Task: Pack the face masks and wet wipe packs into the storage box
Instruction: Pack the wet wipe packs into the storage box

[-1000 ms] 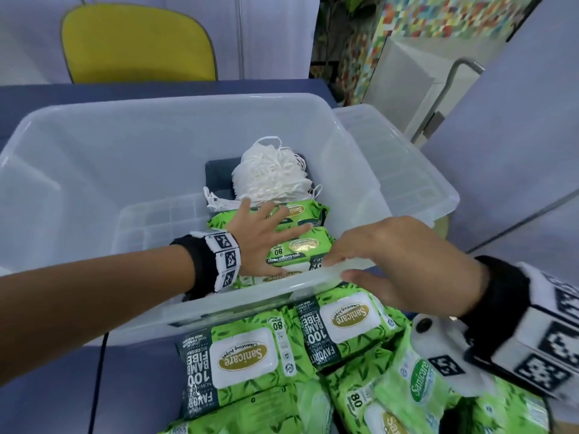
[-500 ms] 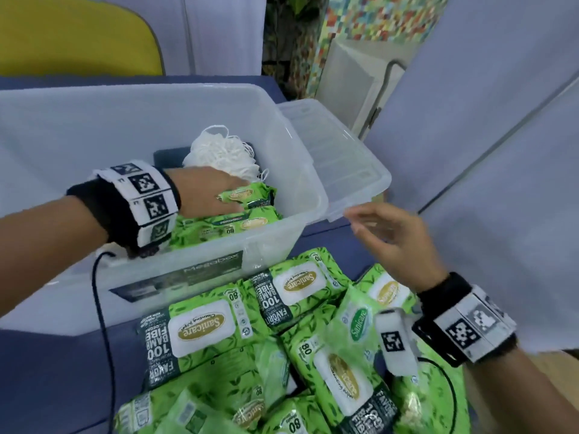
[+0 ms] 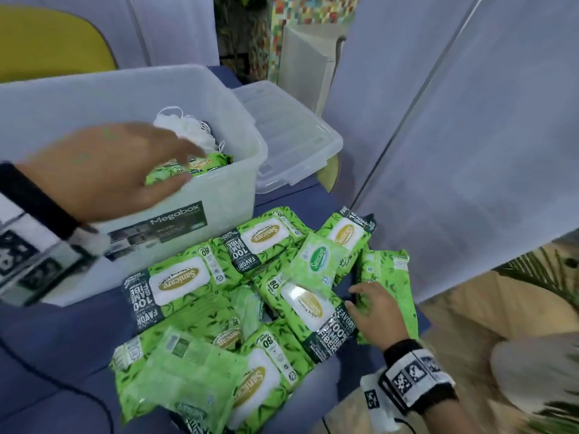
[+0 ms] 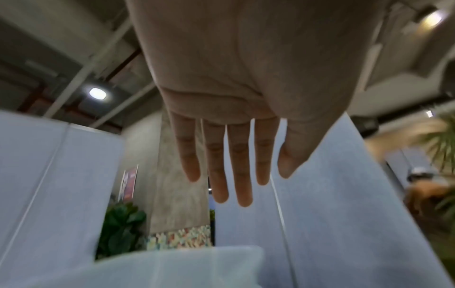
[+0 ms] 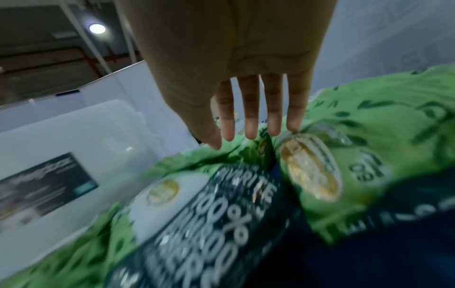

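Note:
The clear storage box (image 3: 219,195) stands on the blue table and holds a white bundle of face masks (image 3: 185,126) and green wet wipe packs (image 3: 200,164). Several more green wipe packs (image 3: 188,283) lie heaped in front of the box. My left hand (image 3: 175,167) hovers over the box's near rim, blurred, fingers straight and empty (image 4: 231,191). My right hand (image 3: 354,300) reaches down among the loose packs at the right, fingers extended, its fingertips (image 5: 249,134) close above a pack (image 5: 310,169); it grips nothing.
The box's clear lid (image 3: 291,139) lies just right of the box. A yellow chair (image 3: 53,48) stands behind the table. White partition panels (image 3: 470,120) close the right side. A black cable (image 3: 62,386) runs across the table at lower left.
My left hand has lifted out of the box and now hovers above its rim. My right hand has dropped from mid-air to the loose packs at the right.

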`<state>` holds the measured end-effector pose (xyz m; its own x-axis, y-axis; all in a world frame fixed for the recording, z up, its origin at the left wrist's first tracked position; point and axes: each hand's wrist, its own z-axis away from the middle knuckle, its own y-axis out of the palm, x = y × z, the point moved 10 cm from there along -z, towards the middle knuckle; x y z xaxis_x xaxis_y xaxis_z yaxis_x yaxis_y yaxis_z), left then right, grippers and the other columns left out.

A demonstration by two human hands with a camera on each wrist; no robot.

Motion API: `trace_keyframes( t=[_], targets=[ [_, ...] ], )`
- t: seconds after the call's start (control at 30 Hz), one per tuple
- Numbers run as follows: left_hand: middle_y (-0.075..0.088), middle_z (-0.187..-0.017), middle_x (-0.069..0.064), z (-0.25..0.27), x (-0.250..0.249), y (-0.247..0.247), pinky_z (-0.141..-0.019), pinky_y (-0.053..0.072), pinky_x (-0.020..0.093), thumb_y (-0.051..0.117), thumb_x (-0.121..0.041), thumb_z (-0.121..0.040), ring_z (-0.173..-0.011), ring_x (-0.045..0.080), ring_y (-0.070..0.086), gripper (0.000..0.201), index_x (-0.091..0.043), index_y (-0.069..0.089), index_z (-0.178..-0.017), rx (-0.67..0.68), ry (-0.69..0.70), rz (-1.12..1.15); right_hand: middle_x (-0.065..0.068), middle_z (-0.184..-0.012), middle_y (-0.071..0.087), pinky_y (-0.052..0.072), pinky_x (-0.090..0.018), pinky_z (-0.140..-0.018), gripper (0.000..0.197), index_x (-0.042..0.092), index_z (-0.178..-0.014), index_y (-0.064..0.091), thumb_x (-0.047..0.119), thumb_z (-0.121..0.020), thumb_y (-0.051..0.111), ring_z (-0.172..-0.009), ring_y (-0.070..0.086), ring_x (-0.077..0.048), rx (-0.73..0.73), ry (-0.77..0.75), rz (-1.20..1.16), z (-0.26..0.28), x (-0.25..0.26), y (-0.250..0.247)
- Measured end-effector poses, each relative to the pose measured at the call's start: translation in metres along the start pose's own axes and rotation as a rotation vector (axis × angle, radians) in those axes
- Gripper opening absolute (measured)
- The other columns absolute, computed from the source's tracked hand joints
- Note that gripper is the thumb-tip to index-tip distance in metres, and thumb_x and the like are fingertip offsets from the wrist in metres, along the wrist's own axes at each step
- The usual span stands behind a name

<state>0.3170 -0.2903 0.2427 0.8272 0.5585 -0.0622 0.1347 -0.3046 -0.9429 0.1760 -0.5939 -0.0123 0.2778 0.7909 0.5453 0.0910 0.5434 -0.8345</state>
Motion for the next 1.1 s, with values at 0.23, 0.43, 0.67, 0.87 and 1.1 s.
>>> trace_keyframes(
  t=[0.23,0.43,0.67,0.87,1.1],
  targets=[
    [0.065,-0.1,-0.016,0.097,-0.021,0.122,-0.083,0.05,0.028,0.034,-0.058,-0.084,-0.089,0.006,0.06,0.054,-0.028,0.061,-0.122,0.298,-0.341,0.293,-0.005,-0.114,0.049,0.046,-0.035,-0.088,0.081,0.016,-0.117,0.055,0.068,-0.057,0.069,-0.105,0.051,-0.024,0.1,-0.001,0.159,0.031,0.03,0.034],
    [0.056,-0.128,-0.001,0.153,-0.041,0.212,-0.094,0.039,0.022,0.053,-0.034,-0.095,-0.114,0.014,0.052,0.04,-0.021,0.052,-0.133,0.532,-0.507,0.343,-0.01,-0.142,0.034,0.036,-0.04,-0.106,0.122,0.011,-0.145,0.018,0.076,-0.055,0.069,-0.131,0.035,-0.027,0.249,0.107,0.256,0.022,0.034,0.06],
    [0.036,-0.148,0.001,0.168,-0.069,0.243,-0.108,0.028,0.04,0.026,-0.076,-0.067,-0.133,0.022,0.03,0.087,-0.031,0.045,-0.139,0.553,-0.452,0.216,-0.011,-0.133,0.044,0.044,-0.045,-0.096,0.117,0.009,-0.138,0.029,0.074,-0.05,0.07,-0.121,0.045,-0.03,0.263,0.143,0.321,0.014,0.036,0.064],
    [0.031,-0.151,-0.002,0.167,-0.066,0.247,-0.111,0.027,0.039,0.019,-0.083,-0.063,-0.135,0.019,0.027,0.101,-0.029,0.03,-0.147,0.596,-0.467,0.182,-0.004,-0.11,0.051,0.05,-0.04,-0.081,0.1,0.015,-0.115,0.044,0.074,-0.037,0.065,-0.099,0.053,-0.026,0.219,0.083,0.222,0.015,0.044,0.046],
    [0.044,-0.144,0.004,0.135,-0.058,0.207,-0.101,0.039,0.033,0.024,-0.103,-0.046,-0.123,0.018,0.048,0.131,-0.026,0.013,-0.152,0.37,-0.71,0.66,0.001,-0.12,0.048,0.044,-0.042,-0.092,0.116,0.022,-0.138,0.034,0.071,-0.037,0.062,-0.11,0.047,-0.023,0.148,-0.152,0.167,0.038,0.1,0.008]
  ],
)
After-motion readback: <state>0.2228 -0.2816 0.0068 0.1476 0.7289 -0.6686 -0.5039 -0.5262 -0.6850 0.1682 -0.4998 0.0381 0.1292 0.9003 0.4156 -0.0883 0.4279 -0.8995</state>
